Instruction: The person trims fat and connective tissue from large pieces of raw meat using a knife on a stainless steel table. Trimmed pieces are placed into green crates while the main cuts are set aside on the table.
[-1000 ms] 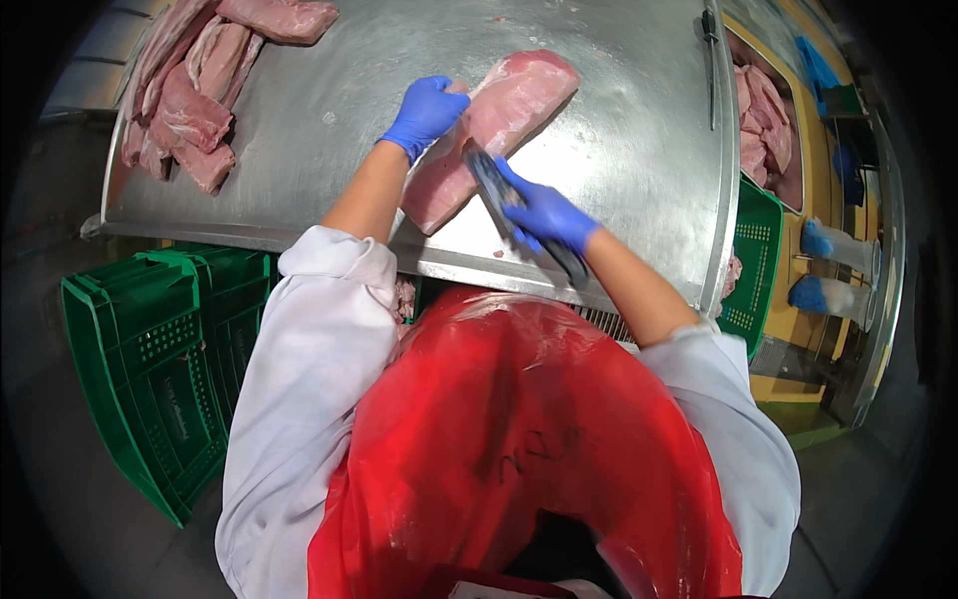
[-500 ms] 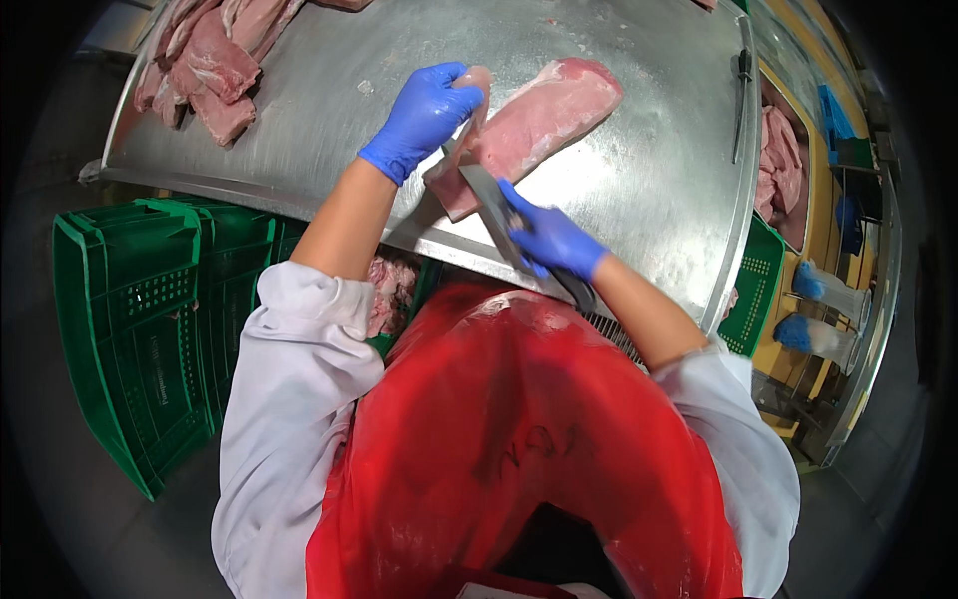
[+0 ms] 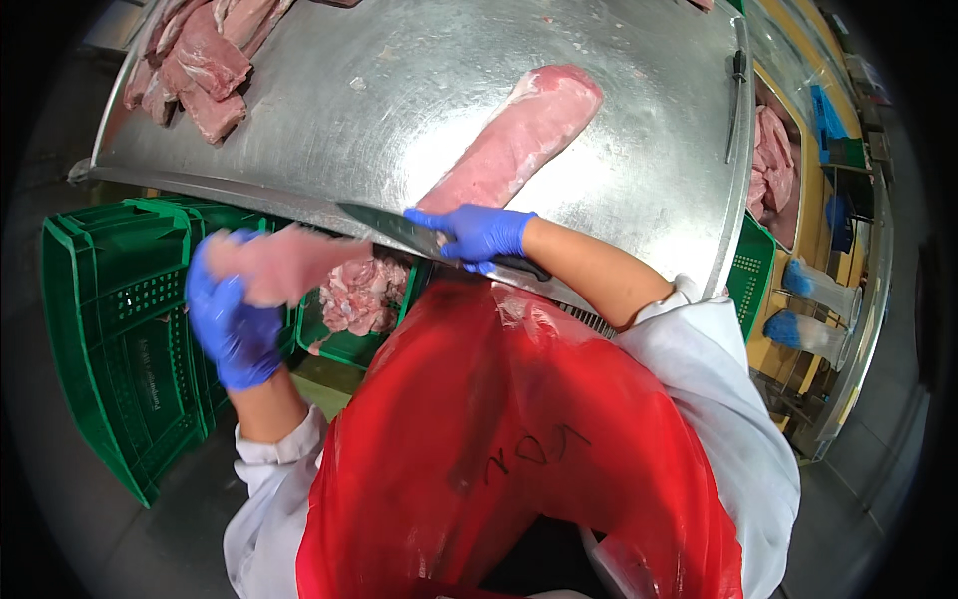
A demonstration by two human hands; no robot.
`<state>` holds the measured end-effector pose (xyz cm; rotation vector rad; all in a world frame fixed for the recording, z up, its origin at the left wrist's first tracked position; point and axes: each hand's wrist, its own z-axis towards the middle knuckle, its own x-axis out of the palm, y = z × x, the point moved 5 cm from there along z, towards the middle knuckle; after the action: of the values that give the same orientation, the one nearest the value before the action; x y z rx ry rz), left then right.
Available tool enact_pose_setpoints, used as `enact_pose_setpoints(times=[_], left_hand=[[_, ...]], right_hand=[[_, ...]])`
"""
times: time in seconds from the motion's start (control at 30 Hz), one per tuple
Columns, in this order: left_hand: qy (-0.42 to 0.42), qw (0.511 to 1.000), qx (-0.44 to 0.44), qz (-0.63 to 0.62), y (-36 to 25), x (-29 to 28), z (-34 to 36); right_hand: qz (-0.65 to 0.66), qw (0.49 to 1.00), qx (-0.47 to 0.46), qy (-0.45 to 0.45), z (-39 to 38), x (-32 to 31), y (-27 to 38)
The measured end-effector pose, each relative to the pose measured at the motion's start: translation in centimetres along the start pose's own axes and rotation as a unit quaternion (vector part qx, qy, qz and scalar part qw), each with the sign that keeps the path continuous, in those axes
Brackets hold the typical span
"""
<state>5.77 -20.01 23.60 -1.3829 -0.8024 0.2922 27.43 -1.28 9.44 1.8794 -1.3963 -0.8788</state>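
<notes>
My left hand, in a blue glove, grips a thin pale strip of trimmed meat, a little blurred by motion. It hangs over the left side, in front of a green crate that holds pinkish meat scraps. My right hand, also gloved in blue, is closed round the handle of a knife, its blade pointing left along the table's front edge. Just beyond that hand a long pink piece of boneless loin lies slantwise on the steel table, its near end partly hidden by the hand.
A pile of meat pieces lies at the table's far left. Tall green crates stand at the left. On the right are another green crate, a bin of meat, and a thin dark tool along the table's edge.
My left hand has pulled the strip off the loin and carried it left and down, off the table. My right hand with the knife has moved left, the blade now off the meat.
</notes>
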Motion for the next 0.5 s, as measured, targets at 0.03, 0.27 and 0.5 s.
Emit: enact_pose_setpoints(times=[0.03,0.27,0.5], left_hand=[[0.02,0.998,0.03,0.044,-1.9,-1.9,-0.4],[0.173,0.67,-0.242,0.68,4.5,-10.0,-1.7],[0.243,0.764,0.045,0.596,21.4,8.1,4.2]], right_hand=[[0.031,1.0,-0.005,0.005,-0.6,0.2,0.4],[0.091,0.935,0.087,-0.332,-7.7,-16.6,-5.9],[-0.039,0.908,0.215,-0.357,-4.8,-23.7,-7.9]])
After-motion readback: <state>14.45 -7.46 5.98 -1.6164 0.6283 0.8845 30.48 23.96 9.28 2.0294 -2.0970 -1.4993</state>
